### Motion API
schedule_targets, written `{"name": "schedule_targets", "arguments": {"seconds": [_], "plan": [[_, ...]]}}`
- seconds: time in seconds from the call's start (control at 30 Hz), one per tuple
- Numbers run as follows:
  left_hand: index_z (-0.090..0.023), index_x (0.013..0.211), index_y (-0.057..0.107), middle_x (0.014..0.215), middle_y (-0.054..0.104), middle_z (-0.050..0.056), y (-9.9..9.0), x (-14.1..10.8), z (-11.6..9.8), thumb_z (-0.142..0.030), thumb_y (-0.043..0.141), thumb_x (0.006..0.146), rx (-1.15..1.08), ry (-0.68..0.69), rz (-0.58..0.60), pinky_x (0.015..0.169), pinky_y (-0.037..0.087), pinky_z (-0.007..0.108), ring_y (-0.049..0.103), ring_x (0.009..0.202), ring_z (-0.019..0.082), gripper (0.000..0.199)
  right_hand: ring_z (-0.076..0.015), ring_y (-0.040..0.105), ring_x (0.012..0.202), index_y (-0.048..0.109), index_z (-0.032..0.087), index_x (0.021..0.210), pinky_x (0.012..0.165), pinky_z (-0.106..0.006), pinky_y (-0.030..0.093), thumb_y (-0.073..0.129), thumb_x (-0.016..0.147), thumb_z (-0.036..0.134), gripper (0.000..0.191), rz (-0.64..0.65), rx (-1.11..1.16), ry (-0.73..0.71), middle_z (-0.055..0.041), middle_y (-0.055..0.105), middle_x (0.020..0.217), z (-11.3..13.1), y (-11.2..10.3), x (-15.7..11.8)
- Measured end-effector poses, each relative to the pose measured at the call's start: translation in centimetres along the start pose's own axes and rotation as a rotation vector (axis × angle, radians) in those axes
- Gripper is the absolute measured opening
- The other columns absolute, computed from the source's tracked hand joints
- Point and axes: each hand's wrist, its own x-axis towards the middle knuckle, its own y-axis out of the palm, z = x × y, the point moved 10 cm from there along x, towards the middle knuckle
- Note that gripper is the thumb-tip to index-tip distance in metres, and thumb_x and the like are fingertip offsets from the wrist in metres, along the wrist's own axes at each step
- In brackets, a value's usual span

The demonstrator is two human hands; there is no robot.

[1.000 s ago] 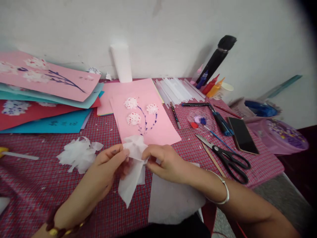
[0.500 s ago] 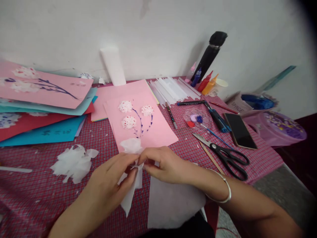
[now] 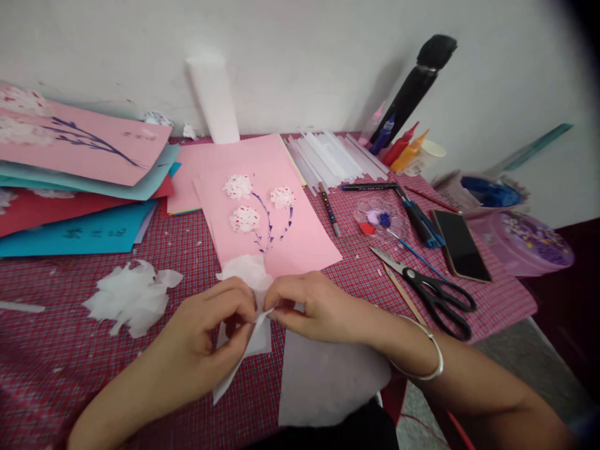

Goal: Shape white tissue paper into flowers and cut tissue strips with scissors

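White tissue paper [image 3: 257, 337] is pinched between my two hands, just below a pink sheet with painted flowers [image 3: 300, 240]. The fingers of my left hand [image 3: 206, 337] are closed on its left side. My right hand [image 3: 319, 309] grips it from the right, fingertips nearly touching the left ones. Part of the tissue lies over the pink sheet's lower edge, and part hangs down toward me. A crumpled pile of white tissue [image 3: 134, 297] rests left of my left hand. Under my right wrist is a flat white sheet [image 3: 328, 381].
Stacked coloured cards [image 3: 94, 219] stand at the left. To the right lie scissors [image 3: 422, 284], a phone [image 3: 462, 244], a blue-handled tool [image 3: 422, 222] and a paint palette [image 3: 379, 215]. Glue sticks [image 3: 332, 159], paint bottles [image 3: 407, 147] and a black cylinder [image 3: 415, 87] are near the wall.
My hands have drawn slightly apart at the fingertips, and the tissue between them has shifted and spread wider. The camera view has moved a little.
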Motion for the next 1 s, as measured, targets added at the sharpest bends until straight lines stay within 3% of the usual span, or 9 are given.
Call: {"name": "schedule_targets", "arguments": {"seconds": [0.17,0.33,0.43,0.53,0.67,0.8,0.9,1.0], "plan": [[-0.02,0.082,0.054,0.075,0.05,-0.004,0.7,-0.1,0.7,-0.003,0.05,0.082,0.106,0.037,-0.019,0.056,0.043,0.02,0.051,0.064,0.008,0.018,-0.01,0.06,0.069,0.062,0.018,0.092,0.065,-0.02,0.046,0.05,0.08,0.004,0.022,-0.018,0.001,0.006,0.0001,0.067,0.081,-0.1,0.0,-0.3],[-0.016,0.087,0.059,0.08,0.056,0.002,0.6,-1.2,-2.0,-0.012,0.04,0.094,0.489,0.324,-0.186,0.063,0.049,0.027,0.055,0.073,0.015,0.021,-0.0106,0.062,0.073,0.06,0.018,0.104,0.068,-0.021,0.048,0.045,0.075,0.0,0.038,-0.035,-0.026,0.053,-0.0015,0.069,0.09,-0.4,-0.1,-0.2],[-0.013,0.097,0.061,0.084,0.062,0.006,0.9,-2.5,-3.8,-0.012,0.03,0.098,0.696,0.483,-0.279,0.067,0.05,0.029,0.056,0.075,0.017,0.031,-0.0109,0.062,0.078,0.058,0.018,0.112,0.072,-0.021,0.049,0.043,0.077,-0.001,0.042,0.006,-0.033,0.004,-0.0028,0.068,0.097,0.2,0.2,-0.1],[-0.014,0.099,0.061,0.092,0.065,0.006,0.9,-3.4,-5.0,-0.007,0.029,0.096,0.804,0.55,-0.354,0.077,0.048,0.031,0.057,0.087,0.019,0.033,-0.0136,0.063,0.085,0.057,0.017,0.117,0.076,-0.024,0.049,0.043,0.082,0.002,0.041,0.073,-0.153,-0.004,-0.005,0.067,0.098,0.4,0.7,-0.2],[-0.014,0.096,0.062,0.092,0.067,0.005,1.2,-3.4,-5.8,-0.008,0.029,0.097,0.849,0.572,-0.331,0.078,0.046,0.031,0.057,0.09,0.019,0.033,-0.0167,0.06,0.077,0.06,0.015,0.109,0.069,-0.027,0.047,0.041,0.09,0.011,0.027,0.05,-0.395,0.061,-0.0065,0.064,0.088,0.0,0.4,-0.4],[-0.013,0.094,0.062,0.089,0.068,0.004,1.2,-3.3,-6.1,-0.007,0.028,0.097,0.866,0.594,-0.34,0.078,0.045,0.03,0.058,0.088,0.017,0.035,-0.0153,0.058,0.075,0.058,0.017,0.111,0.065,-0.025,0.044,0.042,0.087,0.008,0.029,0.0,-0.394,0.017,-0.0047,0.063,0.088,0.7,-0.1,-0.6],[-0.012,0.096,0.064,0.091,0.069,0.005,1.8,-3.5,-5.9,-0.006,0.032,0.096,0.874,0.617,-0.311,0.079,0.046,0.032,0.059,0.087,0.018,0.032,-0.0137,0.057,0.073,0.055,0.019,0.117,0.063,-0.023,0.042,0.044,0.084,0.005,0.037,0.084,-0.362,-0.021,-0.0027,0.063,0.087,0.9,0.4,-0.6],[-0.012,0.098,0.064,0.093,0.07,0.005,2.7,-3.8,-5.6,-0.006,0.033,0.095,0.874,0.627,-0.282,0.08,0.047,0.033,0.06,0.088,0.019,0.032,-0.0132,0.056,0.071,0.056,0.02,0.113,0.063,-0.024,0.041,0.046,0.087,0.008,0.031,0.192,-0.394,-0.02,-0.0026,0.064,0.087,0.4,1.4,-0.6]]}}
